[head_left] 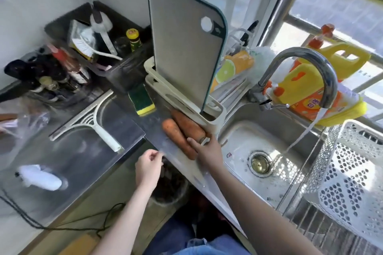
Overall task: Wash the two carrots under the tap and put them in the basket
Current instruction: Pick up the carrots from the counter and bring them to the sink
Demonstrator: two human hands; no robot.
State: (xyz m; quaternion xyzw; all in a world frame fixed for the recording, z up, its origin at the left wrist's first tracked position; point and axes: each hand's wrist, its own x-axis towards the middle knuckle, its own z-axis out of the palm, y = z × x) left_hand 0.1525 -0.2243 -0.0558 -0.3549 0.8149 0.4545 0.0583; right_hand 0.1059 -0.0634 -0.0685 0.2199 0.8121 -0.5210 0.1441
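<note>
A stainless-steel desk runs along a white wall and turns the corner toward a sunlit window with metal bars, and here we are looking down at it all. The sink sits to the right, and the curved tap is running, a thin stream falling toward the drain. Two carrots lie side by side on the steel strip just left of the sink, touching each other, right up against a cream rack that holds a grey cutting board upright. The right hand reaches in, its fingers loosely curved and laid on the carrots' near ends; whether they actually grip is hard to tell. The left hand hovers off the desk edge, fingers loosely curled, holding nothing. The white perforated basket waits at the far right on a wire rack, cut off by the frame edge. On the sill, yellow detergent jugs carry an orange label, but its writing is too blurred to read; a small jar with a yellow lid shows red marks, also illegible. A green-and-yellow sponge, a white squeegee and a dark tray of bottles and a brush crowd the back. A white blurred object on the left desk can't be made out, and clear plastic at the far left edge is cut off. Blue trousers show below.
</note>
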